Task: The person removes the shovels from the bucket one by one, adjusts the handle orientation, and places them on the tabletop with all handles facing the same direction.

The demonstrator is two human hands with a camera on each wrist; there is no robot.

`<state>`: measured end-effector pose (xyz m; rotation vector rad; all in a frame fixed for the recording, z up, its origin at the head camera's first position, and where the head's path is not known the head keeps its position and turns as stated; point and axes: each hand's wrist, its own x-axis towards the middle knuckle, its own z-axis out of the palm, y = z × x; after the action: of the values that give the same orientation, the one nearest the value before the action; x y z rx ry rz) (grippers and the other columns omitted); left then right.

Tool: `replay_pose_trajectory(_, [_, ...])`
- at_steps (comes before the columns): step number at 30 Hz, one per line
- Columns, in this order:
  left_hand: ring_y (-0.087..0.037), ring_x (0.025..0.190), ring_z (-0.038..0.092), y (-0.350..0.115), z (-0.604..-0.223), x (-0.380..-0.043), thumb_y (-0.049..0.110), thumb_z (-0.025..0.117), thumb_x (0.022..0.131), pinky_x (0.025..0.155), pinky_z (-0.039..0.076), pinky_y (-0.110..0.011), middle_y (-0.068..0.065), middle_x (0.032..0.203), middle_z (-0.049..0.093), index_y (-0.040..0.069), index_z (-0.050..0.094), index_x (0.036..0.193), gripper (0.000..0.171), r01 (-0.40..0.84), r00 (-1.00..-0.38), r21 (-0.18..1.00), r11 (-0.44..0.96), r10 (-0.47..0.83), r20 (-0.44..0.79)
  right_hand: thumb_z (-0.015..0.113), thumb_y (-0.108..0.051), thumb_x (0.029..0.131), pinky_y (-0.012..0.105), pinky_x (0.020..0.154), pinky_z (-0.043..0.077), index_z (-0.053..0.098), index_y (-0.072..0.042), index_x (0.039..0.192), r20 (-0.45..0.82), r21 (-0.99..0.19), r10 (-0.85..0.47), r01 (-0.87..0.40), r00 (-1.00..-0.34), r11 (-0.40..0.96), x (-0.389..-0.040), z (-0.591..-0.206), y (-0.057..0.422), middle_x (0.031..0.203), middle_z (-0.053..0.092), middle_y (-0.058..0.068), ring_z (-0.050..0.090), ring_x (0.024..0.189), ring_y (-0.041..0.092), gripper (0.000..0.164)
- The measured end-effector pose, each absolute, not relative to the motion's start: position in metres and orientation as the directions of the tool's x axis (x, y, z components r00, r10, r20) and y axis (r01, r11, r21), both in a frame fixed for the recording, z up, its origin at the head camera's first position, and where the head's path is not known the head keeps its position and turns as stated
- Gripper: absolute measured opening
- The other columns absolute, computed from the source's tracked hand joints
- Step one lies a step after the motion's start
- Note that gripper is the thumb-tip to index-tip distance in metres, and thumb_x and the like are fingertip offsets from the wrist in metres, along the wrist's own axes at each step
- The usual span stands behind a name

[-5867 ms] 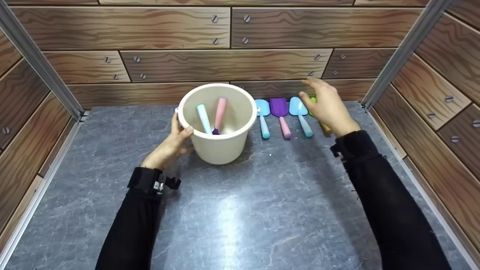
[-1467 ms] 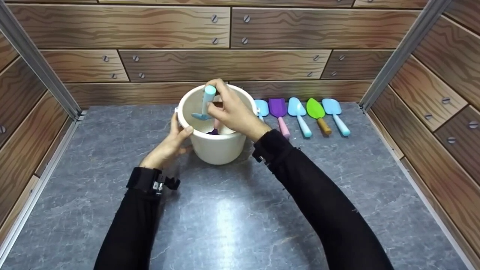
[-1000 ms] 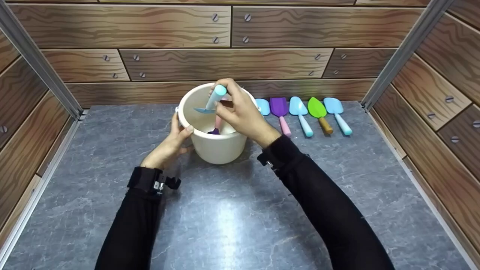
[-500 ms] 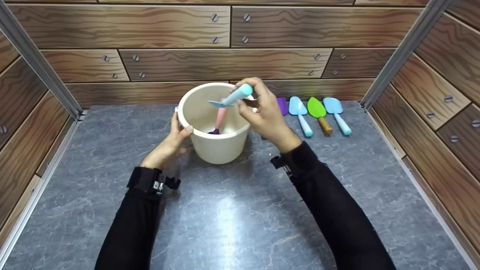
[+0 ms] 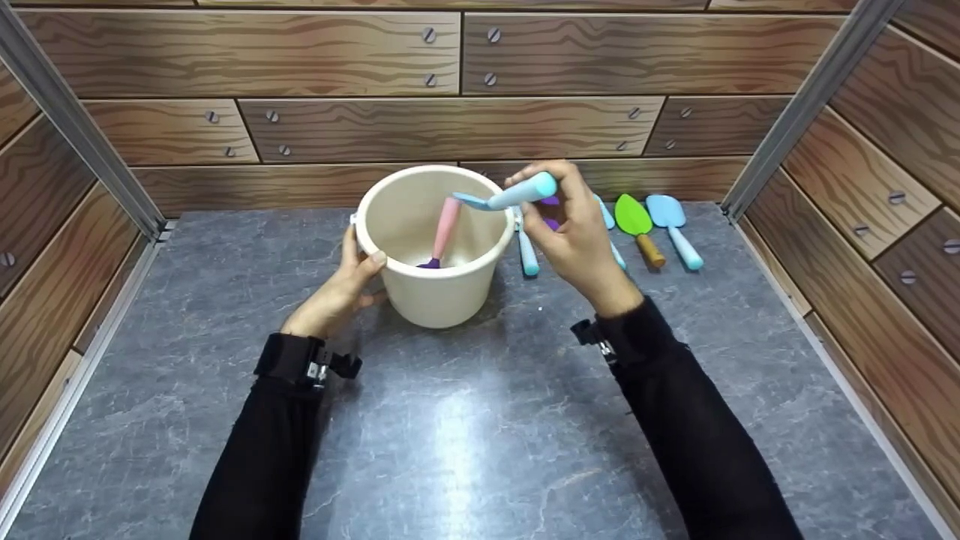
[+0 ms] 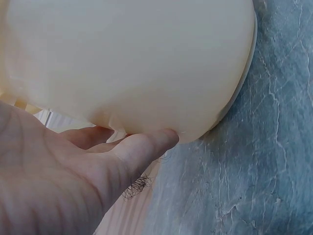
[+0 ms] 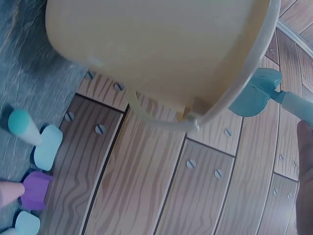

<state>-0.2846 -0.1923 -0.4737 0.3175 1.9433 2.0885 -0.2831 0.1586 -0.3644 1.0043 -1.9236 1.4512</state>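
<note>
A cream bucket (image 5: 442, 300) stands on the grey surface. My left hand (image 5: 334, 296) grips its left side, thumb at the rim; in the left wrist view that hand (image 6: 73, 176) lies against the wall. My right hand (image 5: 574, 232) pinches the handle of a light blue toy shovel (image 5: 517, 194) over the bucket's right rim. The shovel is tilted, blade to the left; in the right wrist view the blade (image 7: 257, 93) shows beside the rim. A pink-handled shovel (image 5: 445, 229) with a purple lower end leans inside the bucket.
Right of the bucket lies a row of toy shovels: a blue one (image 5: 529, 255), a purple one (image 5: 551, 223) mostly behind my right hand, a partly hidden blue one (image 5: 606, 214), a green one (image 5: 634, 216) with a brown handle, and another blue one (image 5: 666, 211). Wood-patterned walls (image 5: 450, 127) enclose the surface.
My right hand was bare over the row earlier. It then held the light blue shovel inside the bucket and has lifted it up and rightward, tipping it over. My left hand has stayed put.
</note>
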Motion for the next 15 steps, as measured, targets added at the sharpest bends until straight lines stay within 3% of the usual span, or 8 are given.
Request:
replay_pose_trajectory(8, [-0.048, 0.186, 0.003, -0.192, -0.473, -0.284, 0.083, 0.085, 0.092, 0.143, 0.024, -0.083, -0.023, 0.196, -0.022, 0.03, -0.031, 0.183, 0.157, -0.052, -0.941, 0.997, -0.064, 0.337, -0.027, 0.066, 0.014, 0.105, 0.031, 0.108, 0.071, 0.059, 0.017, 0.135, 0.804, -0.519, -0.235, -0.838, -0.546, 0.169, -0.274, -0.367, 0.18, 0.133, 0.073, 0.032, 0.079, 0.13, 0.019, 0.031])
replay_pose_trajectory(15, [-0.049, 0.186, 0.003, -0.192, -0.473, -0.284, 0.078, 0.084, 0.096, 0.143, 0.024, -0.082, -0.023, 0.196, -0.022, 0.03, -0.032, 0.183, 0.152, -0.054, -0.942, 0.997, -0.06, 0.335, -0.031, 0.065, 0.016, 0.103, 0.025, 0.102, 0.071, 0.06, 0.018, 0.133, 0.817, -0.515, -0.194, -0.838, -0.543, 0.178, -0.266, -0.371, 0.194, 0.13, 0.073, 0.03, 0.078, 0.128, 0.012, 0.03])
